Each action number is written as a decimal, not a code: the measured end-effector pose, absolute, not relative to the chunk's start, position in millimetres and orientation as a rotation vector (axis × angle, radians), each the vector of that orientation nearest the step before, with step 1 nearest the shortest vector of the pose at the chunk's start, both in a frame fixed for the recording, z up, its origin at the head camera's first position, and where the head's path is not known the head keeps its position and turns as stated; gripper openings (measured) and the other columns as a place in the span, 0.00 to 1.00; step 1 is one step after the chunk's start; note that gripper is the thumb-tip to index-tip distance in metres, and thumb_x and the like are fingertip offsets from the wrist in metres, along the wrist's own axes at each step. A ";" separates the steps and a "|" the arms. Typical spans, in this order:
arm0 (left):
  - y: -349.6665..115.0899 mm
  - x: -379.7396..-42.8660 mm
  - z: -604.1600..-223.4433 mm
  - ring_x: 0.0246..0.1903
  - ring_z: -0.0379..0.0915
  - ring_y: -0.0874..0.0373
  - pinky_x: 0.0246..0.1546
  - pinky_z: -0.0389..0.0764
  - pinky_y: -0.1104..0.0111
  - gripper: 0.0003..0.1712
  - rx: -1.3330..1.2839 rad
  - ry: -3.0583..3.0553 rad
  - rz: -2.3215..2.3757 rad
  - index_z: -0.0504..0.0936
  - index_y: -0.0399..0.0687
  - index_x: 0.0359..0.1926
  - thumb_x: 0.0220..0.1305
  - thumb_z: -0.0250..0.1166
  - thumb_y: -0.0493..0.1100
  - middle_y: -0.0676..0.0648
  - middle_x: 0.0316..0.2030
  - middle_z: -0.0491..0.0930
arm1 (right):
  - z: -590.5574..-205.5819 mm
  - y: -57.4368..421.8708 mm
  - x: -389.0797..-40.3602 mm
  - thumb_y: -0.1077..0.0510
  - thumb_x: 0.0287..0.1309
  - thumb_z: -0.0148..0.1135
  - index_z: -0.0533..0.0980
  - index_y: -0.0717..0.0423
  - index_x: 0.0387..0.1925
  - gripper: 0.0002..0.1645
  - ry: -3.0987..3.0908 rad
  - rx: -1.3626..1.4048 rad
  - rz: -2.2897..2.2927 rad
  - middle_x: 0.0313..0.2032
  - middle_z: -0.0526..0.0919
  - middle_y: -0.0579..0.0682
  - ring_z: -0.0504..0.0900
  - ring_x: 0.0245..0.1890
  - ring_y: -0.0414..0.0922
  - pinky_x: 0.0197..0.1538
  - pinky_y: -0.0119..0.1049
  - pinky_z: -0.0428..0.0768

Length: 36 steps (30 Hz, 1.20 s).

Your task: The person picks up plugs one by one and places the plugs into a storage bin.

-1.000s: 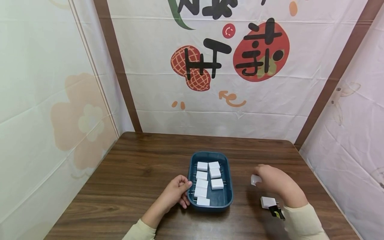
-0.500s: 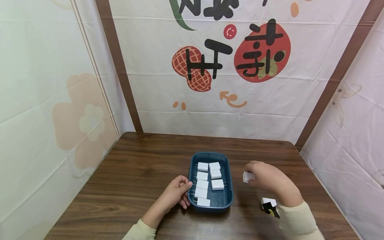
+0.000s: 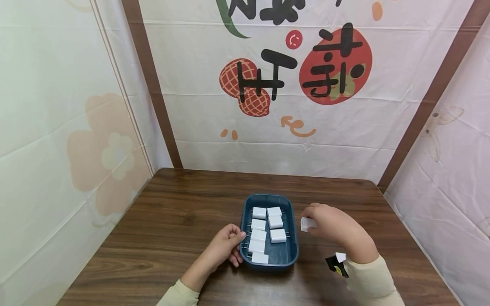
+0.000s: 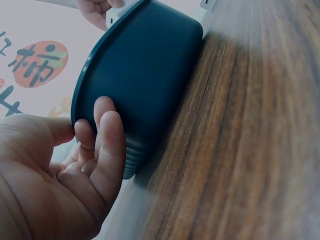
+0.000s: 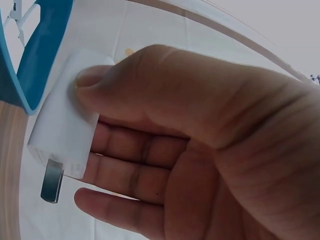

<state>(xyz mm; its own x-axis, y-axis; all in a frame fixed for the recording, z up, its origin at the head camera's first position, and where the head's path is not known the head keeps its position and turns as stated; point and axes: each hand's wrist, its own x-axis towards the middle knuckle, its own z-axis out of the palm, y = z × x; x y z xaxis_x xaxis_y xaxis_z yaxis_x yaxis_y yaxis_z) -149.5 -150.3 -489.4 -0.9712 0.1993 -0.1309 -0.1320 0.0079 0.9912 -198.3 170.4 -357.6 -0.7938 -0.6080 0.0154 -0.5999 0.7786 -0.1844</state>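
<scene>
A dark blue plastic tray (image 3: 269, 267) stands on the table with several white charger plugs (image 3: 277, 236) lying in it in two columns, metal prongs toward its side walls. My left hand (image 3: 226, 245) pinches the tray's left rim between thumb and index finger; the left wrist view shows the other fingers by the outer wall. Just right of the tray, my right hand (image 3: 331, 225) holds another charger plug (image 5: 67, 115) between thumb and fingers. One flat metal prong (image 5: 52, 181) shows at its end. In the head view the hand hides most of this plug.
Another white charger plug (image 3: 340, 257) lies on the wooden table (image 3: 183, 212), partly hidden by a black and yellow item (image 3: 337, 266) at the right wrist. Printed white curtains (image 3: 268, 144) close off the back and sides.
My right hand has moved left toward the tray with the charger plug in its grip. Its forearm now covers more of the plug on the table. The left hand and tray stay put.
</scene>
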 end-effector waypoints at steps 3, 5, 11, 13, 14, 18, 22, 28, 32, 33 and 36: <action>-149.2 -150.0 -489.3 0.16 0.79 0.55 0.14 0.81 0.68 0.15 0.069 2.058 2.053 0.67 0.38 0.46 0.78 0.59 0.47 0.45 0.20 0.79 | -359.2 167.9 -198.7 0.61 0.55 0.75 0.84 0.55 0.48 0.18 2.923 -0.982 -0.277 0.45 0.84 0.45 0.79 0.38 0.39 0.44 0.40 0.84; -149.1 -150.6 -489.9 0.16 0.79 0.55 0.14 0.81 0.67 0.15 0.067 2.065 2.047 0.67 0.38 0.46 0.77 0.59 0.47 0.45 0.20 0.79 | -360.5 166.0 -199.2 0.60 0.55 0.75 0.84 0.54 0.49 0.18 2.918 -0.993 -0.276 0.45 0.84 0.45 0.79 0.39 0.39 0.45 0.40 0.84; -150.4 -151.3 -492.5 0.16 0.79 0.55 0.14 0.81 0.67 0.15 0.050 2.072 2.043 0.67 0.38 0.47 0.78 0.58 0.47 0.45 0.20 0.79 | -362.5 159.0 -200.1 0.60 0.56 0.75 0.84 0.54 0.51 0.20 2.880 -1.055 -0.296 0.47 0.84 0.46 0.81 0.42 0.40 0.50 0.43 0.86; -150.1 -151.1 -492.5 0.16 0.79 0.55 0.14 0.81 0.67 0.15 0.047 2.069 2.043 0.67 0.39 0.47 0.78 0.58 0.47 0.45 0.20 0.79 | -362.8 158.0 -200.6 0.60 0.57 0.74 0.84 0.55 0.51 0.19 2.872 -1.072 -0.293 0.48 0.84 0.47 0.81 0.43 0.40 0.50 0.43 0.86; -149.9 -151.1 -492.2 0.16 0.79 0.55 0.14 0.81 0.67 0.15 0.047 2.068 2.043 0.67 0.39 0.47 0.78 0.58 0.47 0.45 0.20 0.79 | -363.1 157.8 -200.8 0.60 0.56 0.74 0.84 0.55 0.51 0.19 2.868 -1.088 -0.289 0.47 0.84 0.47 0.81 0.43 0.40 0.50 0.43 0.85; -149.2 -151.3 -490.7 0.16 0.79 0.55 0.14 0.81 0.67 0.15 0.051 2.064 2.047 0.67 0.39 0.47 0.78 0.58 0.46 0.45 0.21 0.80 | -364.9 157.4 -202.0 0.61 0.56 0.74 0.84 0.56 0.51 0.19 2.852 -1.155 -0.281 0.47 0.84 0.47 0.82 0.43 0.40 0.49 0.43 0.85; -148.7 -151.3 -489.0 0.16 0.79 0.55 0.14 0.81 0.67 0.15 0.057 2.061 2.046 0.66 0.38 0.46 0.78 0.58 0.46 0.44 0.20 0.80 | -366.2 157.2 -203.0 0.60 0.57 0.74 0.83 0.56 0.51 0.19 2.838 -1.189 -0.287 0.47 0.84 0.48 0.81 0.43 0.40 0.48 0.42 0.85; -149.2 -150.6 -487.8 0.16 0.79 0.56 0.14 0.81 0.67 0.15 0.055 2.067 2.036 0.66 0.38 0.46 0.78 0.58 0.46 0.45 0.19 0.79 | -368.8 155.1 -204.5 0.60 0.57 0.74 0.83 0.56 0.51 0.19 2.842 -1.191 -0.277 0.47 0.84 0.48 0.81 0.43 0.40 0.48 0.42 0.85; -149.5 -150.4 -487.1 0.16 0.78 0.56 0.14 0.81 0.67 0.15 0.056 2.072 2.041 0.66 0.37 0.46 0.78 0.58 0.46 0.44 0.20 0.79 | -371.5 149.7 -204.9 0.59 0.57 0.74 0.84 0.55 0.51 0.18 2.820 -1.175 -0.283 0.47 0.84 0.47 0.81 0.42 0.40 0.49 0.42 0.85; -149.4 -150.4 -487.0 0.16 0.78 0.56 0.14 0.81 0.67 0.15 0.056 2.071 2.042 0.66 0.37 0.46 0.78 0.58 0.46 0.44 0.20 0.79 | -372.3 148.2 -205.0 0.59 0.57 0.74 0.84 0.55 0.50 0.18 2.813 -1.167 -0.285 0.47 0.84 0.46 0.80 0.42 0.40 0.48 0.41 0.85; -148.7 -150.6 -486.9 0.16 0.79 0.56 0.14 0.81 0.67 0.15 0.058 2.069 2.043 0.66 0.37 0.47 0.78 0.58 0.46 0.44 0.20 0.80 | -374.7 144.0 -204.5 0.59 0.58 0.73 0.84 0.54 0.51 0.18 2.798 -1.157 -0.287 0.47 0.83 0.45 0.79 0.41 0.38 0.48 0.39 0.85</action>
<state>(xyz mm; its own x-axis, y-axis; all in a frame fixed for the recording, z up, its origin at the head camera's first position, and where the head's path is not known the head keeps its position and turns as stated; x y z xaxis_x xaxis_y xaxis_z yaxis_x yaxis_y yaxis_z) -150.6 -148.7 -486.9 -0.9720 0.1906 -0.1373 -0.1349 0.0256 0.9905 -204.5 144.0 -374.7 -0.7062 -0.7077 -0.0202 -0.6889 0.6934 -0.2111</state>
